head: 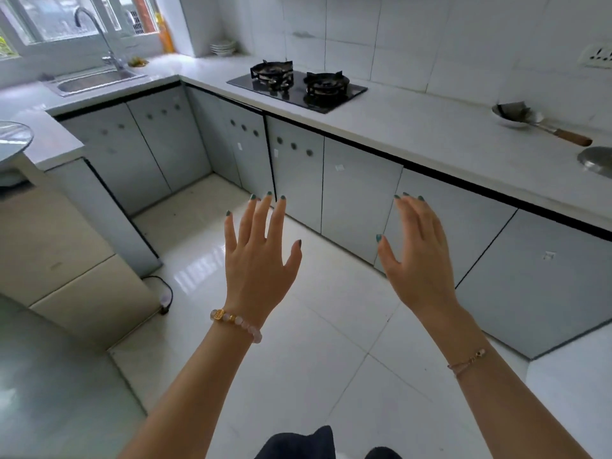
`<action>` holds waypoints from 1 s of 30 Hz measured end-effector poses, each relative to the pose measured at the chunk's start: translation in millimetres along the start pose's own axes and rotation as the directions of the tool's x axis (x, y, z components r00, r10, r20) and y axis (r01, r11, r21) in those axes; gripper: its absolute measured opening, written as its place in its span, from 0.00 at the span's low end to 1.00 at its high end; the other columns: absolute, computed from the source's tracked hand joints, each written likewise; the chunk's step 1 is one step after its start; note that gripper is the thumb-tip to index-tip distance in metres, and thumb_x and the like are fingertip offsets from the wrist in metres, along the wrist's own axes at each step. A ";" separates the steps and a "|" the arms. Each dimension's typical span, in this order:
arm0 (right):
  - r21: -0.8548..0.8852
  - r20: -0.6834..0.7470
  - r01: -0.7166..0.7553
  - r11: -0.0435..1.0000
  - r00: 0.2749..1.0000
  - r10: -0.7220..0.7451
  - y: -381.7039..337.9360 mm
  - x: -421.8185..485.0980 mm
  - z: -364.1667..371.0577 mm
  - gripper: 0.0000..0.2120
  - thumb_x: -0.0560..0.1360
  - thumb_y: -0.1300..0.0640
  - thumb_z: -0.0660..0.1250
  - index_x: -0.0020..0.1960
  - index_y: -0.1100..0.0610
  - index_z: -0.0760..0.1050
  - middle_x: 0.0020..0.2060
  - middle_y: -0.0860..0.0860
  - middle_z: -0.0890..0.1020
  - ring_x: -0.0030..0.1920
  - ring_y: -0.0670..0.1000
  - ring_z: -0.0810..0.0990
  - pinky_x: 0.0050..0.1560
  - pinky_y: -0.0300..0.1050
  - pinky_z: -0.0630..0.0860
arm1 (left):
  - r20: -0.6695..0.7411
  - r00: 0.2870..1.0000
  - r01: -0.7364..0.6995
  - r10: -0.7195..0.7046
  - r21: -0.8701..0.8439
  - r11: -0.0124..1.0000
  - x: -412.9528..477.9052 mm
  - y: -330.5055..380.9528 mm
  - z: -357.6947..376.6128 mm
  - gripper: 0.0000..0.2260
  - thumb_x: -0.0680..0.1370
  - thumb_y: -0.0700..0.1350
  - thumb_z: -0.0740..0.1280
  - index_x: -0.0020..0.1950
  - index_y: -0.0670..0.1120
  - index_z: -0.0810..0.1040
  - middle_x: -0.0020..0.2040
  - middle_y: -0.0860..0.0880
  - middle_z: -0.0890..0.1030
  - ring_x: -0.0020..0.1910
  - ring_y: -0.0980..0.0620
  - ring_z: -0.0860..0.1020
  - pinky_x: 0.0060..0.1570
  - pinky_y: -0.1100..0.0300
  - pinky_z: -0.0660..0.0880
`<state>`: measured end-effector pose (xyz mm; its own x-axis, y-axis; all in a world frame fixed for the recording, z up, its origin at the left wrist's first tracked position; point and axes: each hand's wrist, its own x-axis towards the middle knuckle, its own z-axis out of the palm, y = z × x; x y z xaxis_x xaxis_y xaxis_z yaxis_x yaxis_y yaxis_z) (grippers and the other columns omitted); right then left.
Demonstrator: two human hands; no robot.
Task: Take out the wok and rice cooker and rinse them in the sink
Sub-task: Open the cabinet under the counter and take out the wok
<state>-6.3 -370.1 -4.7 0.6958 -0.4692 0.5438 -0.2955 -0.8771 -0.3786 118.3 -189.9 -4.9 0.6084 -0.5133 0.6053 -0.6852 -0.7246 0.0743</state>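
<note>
Distant sink (91, 83) blurry, metal vessel (597, 160) half off-frame

The nails (269, 193) of the left hand (261, 263) and the right hand (420, 260) are teal. The left wrist's bracelet (235, 323) has pale pink beads and a gold charm; the right wrist's cord (468, 362) is pinkish. The tabletop (430, 134) is white with a black strip under its edge. The cabinet doors (359, 207) are grey-blue, some with rows of three dark dots. The stove (298, 94) is black, the sink (96, 81) steel grey, the wall tiles (463, 44) and floor (314, 326) white. The ladle (513, 115) is silver with a brown handle.
</note>
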 end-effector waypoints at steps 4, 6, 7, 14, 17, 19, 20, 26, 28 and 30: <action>0.055 0.043 0.077 0.996 0.996 -0.079 1.8 37.7 30.7 0.28 0.75 0.48 0.54 0.72 0.61 0.63 0.70 0.57 0.68 0.72 0.57 0.62 0.70 0.60 0.63 | -0.007 0.996 0.090 -0.090 0.024 0.996 19.3 -13.6 14.6 0.26 0.76 0.55 0.55 0.70 0.45 0.61 0.69 0.41 0.71 0.70 0.40 0.67 0.69 0.39 0.59; 0.075 0.057 0.103 0.992 0.993 -0.107 -1.1 57.4 46.8 0.28 0.75 0.48 0.53 0.71 0.61 0.63 0.69 0.57 0.68 0.72 0.58 0.62 0.70 0.60 0.62 | -0.020 0.992 0.122 -0.121 0.039 0.992 31.5 -22.1 22.2 0.26 0.76 0.55 0.56 0.71 0.45 0.61 0.69 0.42 0.71 0.70 0.40 0.66 0.70 0.40 0.58; 0.082 0.063 0.116 0.990 0.991 -0.122 -3.0 67.5 55.2 0.28 0.75 0.48 0.53 0.71 0.61 0.63 0.69 0.58 0.68 0.72 0.58 0.62 0.70 0.60 0.63 | -0.026 0.990 0.136 -0.135 0.043 0.990 38.2 -27.3 27.1 0.26 0.76 0.55 0.56 0.71 0.45 0.62 0.69 0.42 0.70 0.70 0.40 0.66 0.70 0.40 0.58; 0.117 0.096 0.210 0.971 0.970 -0.222 -18.2 150.2 128.9 0.28 0.75 0.49 0.53 0.71 0.60 0.63 0.69 0.57 0.67 0.71 0.56 0.61 0.69 0.60 0.63 | -0.018 0.968 0.252 -0.251 0.060 0.966 96.7 -86.7 77.9 0.27 0.75 0.54 0.58 0.72 0.44 0.62 0.71 0.43 0.68 0.72 0.41 0.64 0.70 0.39 0.58; 0.122 0.119 0.241 0.963 0.959 -0.256 -29.1 191.0 166.0 0.27 0.75 0.49 0.53 0.71 0.60 0.63 0.69 0.57 0.67 0.71 0.55 0.61 0.70 0.58 0.63 | -0.008 0.956 0.293 -0.293 0.069 0.954 125.7 -121.3 99.8 0.27 0.75 0.55 0.58 0.72 0.44 0.64 0.71 0.43 0.68 0.72 0.41 0.64 0.70 0.40 0.57; 0.135 0.117 0.264 0.955 0.953 -0.280 -40.2 220.2 190.1 0.27 0.76 0.49 0.54 0.71 0.60 0.63 0.69 0.57 0.68 0.71 0.56 0.62 0.70 0.58 0.64 | 0.000 0.953 0.302 -0.303 0.090 0.949 147.4 -146.4 111.5 0.28 0.75 0.55 0.57 0.72 0.44 0.63 0.71 0.43 0.68 0.72 0.41 0.63 0.70 0.39 0.58; 0.144 0.116 0.271 0.952 0.951 -0.288 -46.5 234.4 201.7 0.27 0.75 0.49 0.54 0.71 0.60 0.63 0.69 0.57 0.68 0.71 0.56 0.62 0.69 0.57 0.64 | -0.001 0.952 0.304 -0.305 0.100 0.947 158.1 -158.8 116.6 0.28 0.75 0.55 0.57 0.72 0.44 0.63 0.71 0.43 0.68 0.72 0.41 0.64 0.70 0.39 0.58; 0.196 0.108 0.305 0.932 0.938 -0.329 -84.4 307.2 263.4 0.27 0.75 0.49 0.54 0.71 0.60 0.63 0.69 0.57 0.67 0.71 0.55 0.61 0.70 0.58 0.63 | -0.035 0.943 0.333 -0.331 0.140 0.932 212.9 -220.4 141.1 0.28 0.74 0.55 0.57 0.72 0.45 0.62 0.71 0.43 0.68 0.72 0.42 0.64 0.70 0.39 0.58; 0.208 0.107 0.326 0.922 0.929 -0.353 -93.7 325.0 281.3 0.27 0.75 0.49 0.54 0.71 0.60 0.63 0.69 0.57 0.68 0.71 0.56 0.62 0.69 0.59 0.64 | -0.046 0.938 0.346 -0.343 0.148 0.927 224.9 -236.0 148.7 0.28 0.74 0.55 0.57 0.72 0.45 0.62 0.71 0.43 0.68 0.72 0.42 0.64 0.70 0.39 0.58; 0.217 0.115 0.343 0.914 0.921 -0.373 -101.2 342.5 299.0 0.27 0.75 0.49 0.54 0.71 0.60 0.64 0.69 0.57 0.68 0.71 0.57 0.63 0.69 0.60 0.64 | -0.057 0.929 0.371 -0.366 0.145 0.917 236.8 -250.4 155.6 0.28 0.74 0.55 0.57 0.72 0.45 0.63 0.71 0.43 0.68 0.72 0.42 0.63 0.70 0.39 0.58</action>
<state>457.6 -411.3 -4.1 0.8261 -0.0928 0.5558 0.1108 -0.9404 -0.3217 496.3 -201.6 -3.5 0.7932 -0.1851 0.5802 -0.3450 -0.9217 0.1776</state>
